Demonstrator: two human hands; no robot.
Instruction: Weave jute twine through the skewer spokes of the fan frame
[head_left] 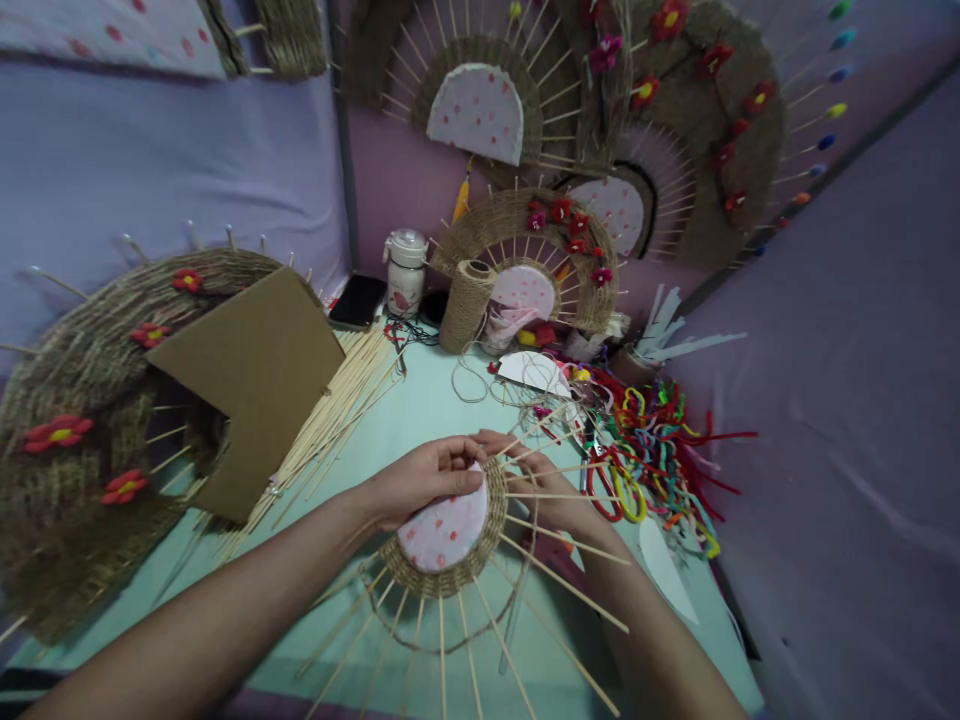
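Observation:
A half-round woven fan is held over the table, with a pink-dotted white fabric centre, a band of twine round its curve and thin sticks spreading outward. My left hand grips its straight edge, thumb on the fabric and fingers curled. At the band's upper end, my right hand closes on the fan from behind the sticks, its fingers partly hidden by them. A loose strand of twine loops across the sticks below the band. Whether the right fingers also pinch twine is unclear.
Bamboo sticks and folded cardboard lie left, beside a large woven fan. A twine spool, bottle and phone stand or lie behind. Scissors and colourful pipe cleaners are right.

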